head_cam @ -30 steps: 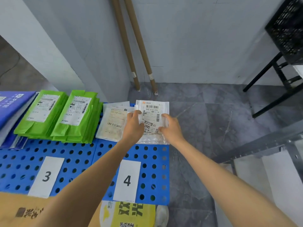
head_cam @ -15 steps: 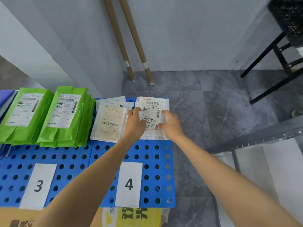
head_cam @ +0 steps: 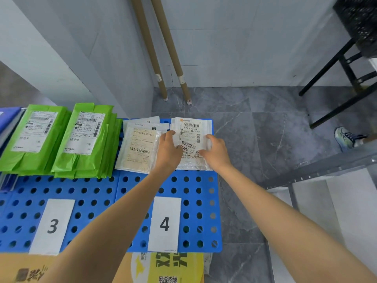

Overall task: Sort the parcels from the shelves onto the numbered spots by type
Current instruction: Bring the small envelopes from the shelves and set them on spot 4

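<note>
Blue plastic surface (head_cam: pixel 98 188), perforated with round holes, is occupying the lower left and centre of the frame, lying over a grey marbled floor (head_cam: pixel 265 129).

Item 1: clear parcel (head_cam: pixel 192 127) with a white printed label, barcode uppermost, is lying at the far right corner of the surface, in line with number card 4 (head_cam: pixel 164 223). Left hand (head_cam: pixel 168 149) is gripping its left edge, with the thumb raised along the edge and the fingers (head_cam: pixel 179 147) bending down onto the label. Right hand (head_cam: pixel 216 153) is gripping its right edge, thumb on top and the other fingers curling at the parcel's lower right. Whether they are reaching beneath it cannot be told.

Item 2: second pile of clear parcels (head_cam: pixel 138 148) is sitting just left of item 1, its right edge running behind the left hand.

Item 3: green parcels (head_cam: pixel 81 160), in two piles side by side, are lying at the middle left, beyond number card 3 (head_cam: pixel 52 225).

Item 4: blue parcels (head_cam: pixel 8 119) are showing at the far left edge, partly cut off.

Item 5: two cardboard tubes (head_cam: pixel 149 48) are leaning against the white wall at upper centre.

Item 6: black metal stand (head_cam: pixel 326 68) is standing at upper right, and a shoe (head_cam: pixel 346 136) is showing at the right edge.

Item 7: cardboard box (head_cam: pixel 20 268) and yellow printed bag (head_cam: pixel 173 266) are showing along the bottom edge.
</note>
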